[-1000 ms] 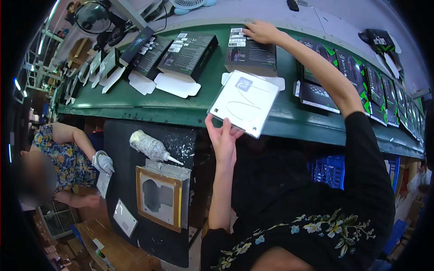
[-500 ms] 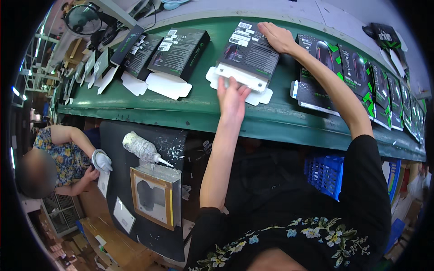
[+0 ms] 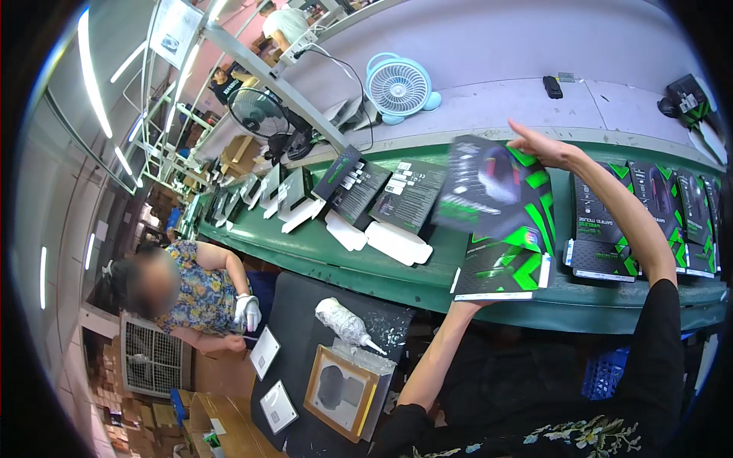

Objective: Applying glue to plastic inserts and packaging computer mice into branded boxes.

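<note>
A black mouse box point(image 3: 508, 263) with green chevrons is raised over the near edge of the green bench, its printed front toward me. Its upper part is smeared by motion, and I cannot tell whether a second box overlaps it. Beneath its lower edge, my left hand point(image 3: 471, 304) bears it, with the fingers hidden behind the box. At its top right corner is my right hand point(image 3: 544, 146), finger and thumb stretched apart, close against the edge. To the right lie several matching boxes point(image 3: 603, 221), overlapping in a row. A box with open white flaps point(image 3: 408, 195) lies to the left.
More open-flapped boxes point(image 3: 359, 187) line the green bench point(image 3: 305, 248) at left. Below stand a glue bottle point(image 3: 341, 320), a framed fixture point(image 3: 343, 393) and white plates point(image 3: 277, 407) on a black board. A co-worker point(image 3: 202, 294) sits at left. A blue fan point(image 3: 398, 85) stands behind.
The box in my hands has turned from its back to its front, and its white flaps no longer show. My left hand has gone beneath it. The view has shifted up and left.
</note>
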Demonstrator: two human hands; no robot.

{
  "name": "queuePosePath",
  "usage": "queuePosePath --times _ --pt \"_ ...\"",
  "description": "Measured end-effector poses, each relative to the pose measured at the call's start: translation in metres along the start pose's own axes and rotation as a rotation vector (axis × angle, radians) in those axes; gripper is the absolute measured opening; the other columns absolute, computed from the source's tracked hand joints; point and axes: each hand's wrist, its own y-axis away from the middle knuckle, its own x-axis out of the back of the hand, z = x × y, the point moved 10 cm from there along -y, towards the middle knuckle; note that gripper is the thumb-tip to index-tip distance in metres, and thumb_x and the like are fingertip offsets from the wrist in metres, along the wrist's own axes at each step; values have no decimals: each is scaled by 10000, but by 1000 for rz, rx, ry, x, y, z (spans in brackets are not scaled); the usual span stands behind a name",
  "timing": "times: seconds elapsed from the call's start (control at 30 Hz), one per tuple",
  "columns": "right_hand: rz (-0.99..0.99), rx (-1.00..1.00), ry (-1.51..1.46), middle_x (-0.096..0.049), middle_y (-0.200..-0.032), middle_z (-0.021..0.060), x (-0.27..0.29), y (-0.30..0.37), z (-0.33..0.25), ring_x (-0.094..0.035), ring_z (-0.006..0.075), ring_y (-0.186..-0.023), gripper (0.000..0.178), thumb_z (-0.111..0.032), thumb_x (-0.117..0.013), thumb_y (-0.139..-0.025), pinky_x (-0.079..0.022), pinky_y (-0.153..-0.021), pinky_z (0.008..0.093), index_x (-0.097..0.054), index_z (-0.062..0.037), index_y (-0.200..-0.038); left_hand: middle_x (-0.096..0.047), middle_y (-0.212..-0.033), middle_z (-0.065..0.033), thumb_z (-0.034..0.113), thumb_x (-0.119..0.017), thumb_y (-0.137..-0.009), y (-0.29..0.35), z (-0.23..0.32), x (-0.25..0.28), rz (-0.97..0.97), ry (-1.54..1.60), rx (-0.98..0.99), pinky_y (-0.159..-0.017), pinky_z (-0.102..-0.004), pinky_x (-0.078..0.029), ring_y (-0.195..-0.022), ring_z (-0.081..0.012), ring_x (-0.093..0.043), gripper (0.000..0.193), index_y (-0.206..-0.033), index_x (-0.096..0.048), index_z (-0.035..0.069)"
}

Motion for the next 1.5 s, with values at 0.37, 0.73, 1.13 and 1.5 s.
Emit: queuePosePath --times 0.37,0.73,1.13,1.5 --pt "491 431 1159 -348 -1453 308 -75 58 -54 -369 449 -1322 601 -502 -479 -944 -278 -1069 591 -461 -110 -1398 -631 -1152 -156 130 -657 -856 -50 21 -38 -243 -603 -208 -965 -417 -473 -1084 -280 -605 374 -1198 -583 -2" --pt "516 265 1285 -317 -1439 328 -121 11 -15 -205 539 -1376 509 -507 -577 -857 -145 -1047 736 -560 -75 -1127 -613 -1186 -185 148 -666 -846 -34 -2 -59 -303 -1089 -304 -987 -439 -460 -1112 -308 -593 399 -1205 -575 -3" --pt "220 458 1128 -377 -1405 253 -51 -30 -15 -359 430 -1329 325 -192 -616 -793 -297 -1110 443 -535 -39 -1068 -655 -1101 -156 87 -592 -873 229 188 102 202 -982 48 -896 -387 -501 -1039 -305 -623 235 -1093 -656 36" --pt "-337 438 1086 -546 -1284 302 -508 -24 -94 -554 378 -1205 831 -635 -550 -874 -438 -998 464 -445 59 -1320 -625 -1143 12 164 -661 -789 508 215 382 -251 -2296 992 -1125 -462 -294 -1269 -197 -468 103 -863 -721 204"
